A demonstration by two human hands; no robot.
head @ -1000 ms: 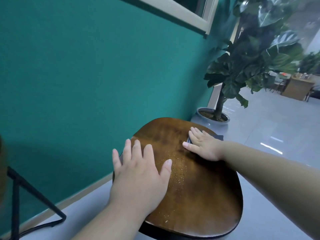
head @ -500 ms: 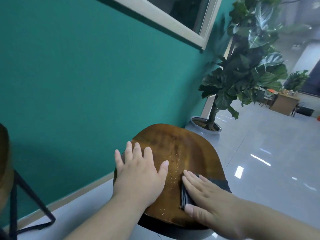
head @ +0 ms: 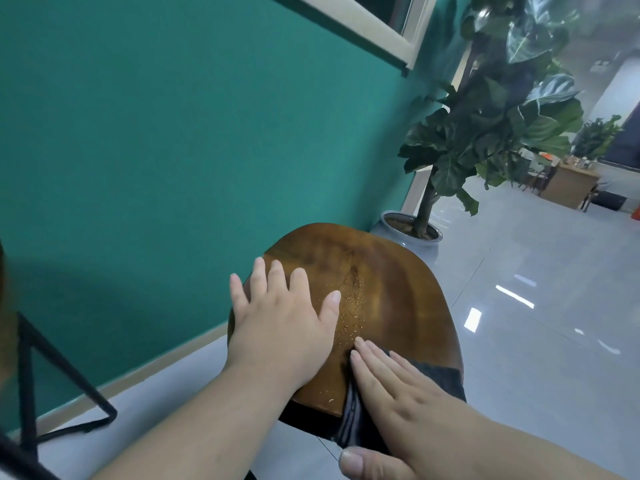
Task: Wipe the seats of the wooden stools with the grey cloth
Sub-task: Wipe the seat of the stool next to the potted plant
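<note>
Mid-wipe on this stool. Right hand (head: pixel 398 403) lies flat, fingers straight, pressing the cloth (head: pixel 440 379) onto the seat's (head: pixel 391 289) near right edge. Part of the cloth drapes over that edge. Left hand (head: pixel 280 327) lies flat on the seat's left side, fingers spread, holding nothing. A streak of crumbs (head: pixel 351 306) sits mid-seat, so not done. Next pass likely needs the cloth swept across that streak. Only container: pot (head: pixel 384 230) beyond the stool, holding soil and a plant (head: pixel 491 126).

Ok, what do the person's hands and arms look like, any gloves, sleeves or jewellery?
No gloves: the left hand and right hand are bare, with short plain nails. No ring, watch or bracelet shows. The left forearm and right forearm are bare too; no sleeve is in view.
</note>
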